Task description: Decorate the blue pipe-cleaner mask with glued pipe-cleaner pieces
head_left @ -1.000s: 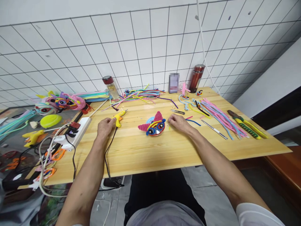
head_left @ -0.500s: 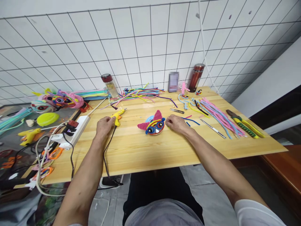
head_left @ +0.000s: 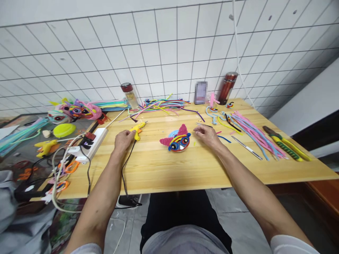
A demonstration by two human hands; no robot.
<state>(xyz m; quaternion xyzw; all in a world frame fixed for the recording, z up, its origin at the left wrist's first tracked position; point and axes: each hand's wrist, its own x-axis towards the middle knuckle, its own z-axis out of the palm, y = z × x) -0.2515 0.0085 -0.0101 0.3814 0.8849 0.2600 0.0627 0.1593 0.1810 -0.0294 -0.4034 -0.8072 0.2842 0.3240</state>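
My left hand (head_left: 124, 140) has its thumb and fingers closed on the back of a yellow hot glue gun (head_left: 137, 131), which lies on the table with its nozzle pointing away to the right. In the middle sits a small animal head made of pipe cleaners (head_left: 180, 141), with pink ears, blue-ringed eyes and red and yellow bands. To its right, my right hand (head_left: 208, 135) hovers low over the table with fingers slightly apart, holding nothing I can see. Thread snips (head_left: 203, 124) lie just beyond its fingers, partly covered. A tiny yellow-green scrap (head_left: 194, 143) rests between head and hand.
Pipe cleaners (head_left: 256, 134), a craft knife (head_left: 247, 147) and pliers (head_left: 287, 143) lie at the right. At the back stand a glass bottle (head_left: 129, 97), a phone (head_left: 201, 93) and a red flask (head_left: 228, 89). A power strip (head_left: 94, 144) with cables and another glue gun (head_left: 45, 148) are left.
My right hand has lifted slightly off the table beside the pipe-cleaner head, and its fingers have loosened. The yellow-green scrap now shows more plainly. My left hand stays at the glue gun.
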